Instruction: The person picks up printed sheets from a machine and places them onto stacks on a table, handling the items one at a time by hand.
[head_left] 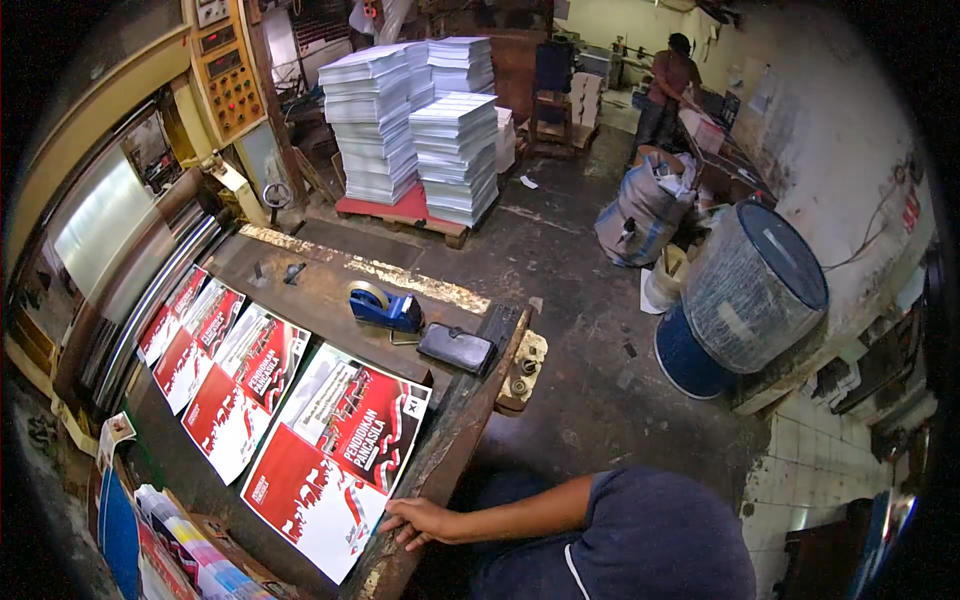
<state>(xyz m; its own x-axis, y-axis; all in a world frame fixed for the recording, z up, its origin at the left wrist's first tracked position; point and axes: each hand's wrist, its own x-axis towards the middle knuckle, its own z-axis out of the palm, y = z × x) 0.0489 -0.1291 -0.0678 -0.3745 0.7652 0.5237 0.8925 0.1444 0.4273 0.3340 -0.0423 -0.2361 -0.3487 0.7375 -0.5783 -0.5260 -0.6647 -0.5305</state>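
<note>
My right hand (420, 522) reaches in from the lower right, the dark blue sleeve (650, 525) ending above the elbow. Its fingers are loosely bent and apart at the worn table edge, beside the right corner of a large printed sheet (318, 492). That sheet, red and white with a dark photo panel, lies flat on the machine's table. A second, similar sheet (232, 410) lies to its left, and a third (180, 330) reaches back toward the metal rollers (150, 300). My left hand is out of view.
A blue tape dispenser (388, 308) and a dark flat case (455, 347) rest on the table. Tall paper stacks (370, 130) stand on a pallet beyond. Right are a full sack (645, 215) and a blue drum (735, 285). Another person (668, 90) stands far back.
</note>
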